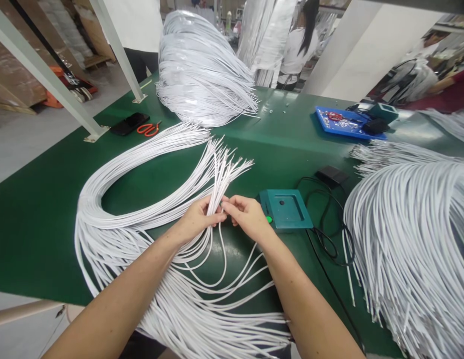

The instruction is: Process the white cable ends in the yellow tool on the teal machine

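My left hand [200, 217] is closed around a bunch of thin white cables [216, 187], whose ends fan out above it. Beside it, my right hand [247, 214] pinches one white cable [223, 244] near the bunch, and that cable loops down below the fingers. The two hands almost touch at the fingertips. A long bundle of white cables [116, 174] curves round on the left, with more loose cable [202, 309] spread under my forearms. Just right of my right hand sits a green box [288, 207] with a recessed top and a lit green button.
A big coil of white cable [202, 70] stands at the back; another pile [407, 224] lies right. Orange-handled scissors [148, 129] lie by a black phone [130, 123]. A blue tray [348, 122] holds small parts. A black cord [329, 239] trails right of the box. People stand beyond.
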A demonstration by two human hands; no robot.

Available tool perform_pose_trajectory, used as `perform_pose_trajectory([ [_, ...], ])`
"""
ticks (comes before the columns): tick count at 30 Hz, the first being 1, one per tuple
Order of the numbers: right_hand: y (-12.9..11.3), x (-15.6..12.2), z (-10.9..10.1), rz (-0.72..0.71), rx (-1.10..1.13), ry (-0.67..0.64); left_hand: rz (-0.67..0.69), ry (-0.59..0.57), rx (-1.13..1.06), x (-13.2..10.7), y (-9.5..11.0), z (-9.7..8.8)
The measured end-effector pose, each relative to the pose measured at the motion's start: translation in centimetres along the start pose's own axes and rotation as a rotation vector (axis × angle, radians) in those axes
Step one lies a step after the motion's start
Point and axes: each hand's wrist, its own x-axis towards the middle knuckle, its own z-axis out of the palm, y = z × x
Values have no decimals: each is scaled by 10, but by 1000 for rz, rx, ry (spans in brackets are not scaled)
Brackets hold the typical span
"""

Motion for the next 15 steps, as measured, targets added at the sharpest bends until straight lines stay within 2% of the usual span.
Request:
perform_pose_trajectory([
  [2,2,1,0,6,-7,-33,-19,1,-24,-1,1,0],
  [4,4,1,0,-58,-99,-25,-36,5,-84,-1,1,0],
  [8,5,-2,1,-433,-616,118,-86,-15,-282,1,-5,-4],
  [10,3,-3,-1,-556,-867,128,-105,-17,-326,2,-8,-5],
  [12,1,-4,-5,-577,-1016,146,-100,24,-278,4,-9,-5],
  [15,0,-3,-17,-488,-1111,238,-83,103,-118,7,-11,-2],
])
